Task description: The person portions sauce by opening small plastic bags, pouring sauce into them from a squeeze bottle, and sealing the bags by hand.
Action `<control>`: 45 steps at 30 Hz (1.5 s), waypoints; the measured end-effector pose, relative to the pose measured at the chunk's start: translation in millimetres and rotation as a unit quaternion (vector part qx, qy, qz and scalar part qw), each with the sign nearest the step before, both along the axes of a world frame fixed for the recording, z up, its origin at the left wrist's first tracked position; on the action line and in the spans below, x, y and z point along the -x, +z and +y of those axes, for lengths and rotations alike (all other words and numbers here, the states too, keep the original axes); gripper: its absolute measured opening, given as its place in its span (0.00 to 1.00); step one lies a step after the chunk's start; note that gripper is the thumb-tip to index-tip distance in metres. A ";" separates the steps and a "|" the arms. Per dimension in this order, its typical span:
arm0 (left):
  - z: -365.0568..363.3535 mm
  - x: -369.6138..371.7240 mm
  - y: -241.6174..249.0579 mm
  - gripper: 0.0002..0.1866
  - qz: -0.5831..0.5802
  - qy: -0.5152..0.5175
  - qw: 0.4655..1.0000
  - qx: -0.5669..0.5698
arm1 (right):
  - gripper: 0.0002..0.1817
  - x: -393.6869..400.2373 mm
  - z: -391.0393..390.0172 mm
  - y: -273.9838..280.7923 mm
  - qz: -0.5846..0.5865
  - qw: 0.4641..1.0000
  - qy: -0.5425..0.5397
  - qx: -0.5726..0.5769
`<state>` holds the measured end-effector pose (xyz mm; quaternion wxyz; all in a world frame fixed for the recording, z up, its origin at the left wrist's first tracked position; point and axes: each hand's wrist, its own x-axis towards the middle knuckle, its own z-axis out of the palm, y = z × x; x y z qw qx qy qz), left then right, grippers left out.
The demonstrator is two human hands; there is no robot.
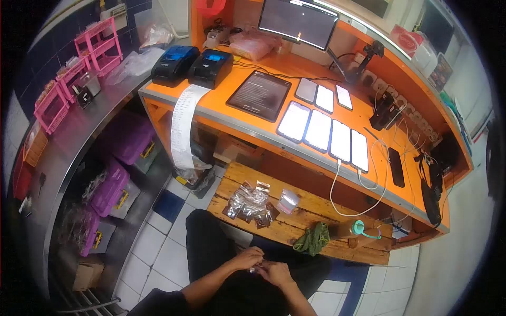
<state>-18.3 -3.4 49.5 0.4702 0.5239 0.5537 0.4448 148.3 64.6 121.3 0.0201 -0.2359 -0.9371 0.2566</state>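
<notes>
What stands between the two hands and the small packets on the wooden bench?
Nothing visible does. Both hands, left and right, meet over the lap, pinching something small. The packets lie ahead on the wooden bench, with only open space between.

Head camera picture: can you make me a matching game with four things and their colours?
Things:
1. Two receipt printers
2. Storage boxes
3. Crumpled cloth
4. Shelf racks

Colours:
A. Green
B. Pink
C. Black
D. Purple

Pairs: 1-C, 2-D, 3-A, 4-B
</notes>
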 end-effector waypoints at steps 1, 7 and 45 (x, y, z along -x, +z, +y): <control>2.0 0.0 2.0 0.13 0.009 -0.002 0.999 -0.041 | 0.16 -3.0 1.2 -6.4 0.007 0.989 -0.047 0.137; 14.1 17.2 46.0 0.18 0.170 0.018 0.978 0.123 | 0.24 -11.0 6.4 -9.4 0.116 0.779 -0.151 0.597; 26.3 -9.2 -63.6 0.25 -0.146 -0.041 0.970 0.191 | 0.24 -92.5 158.2 -119.4 -0.075 0.922 -0.377 -0.038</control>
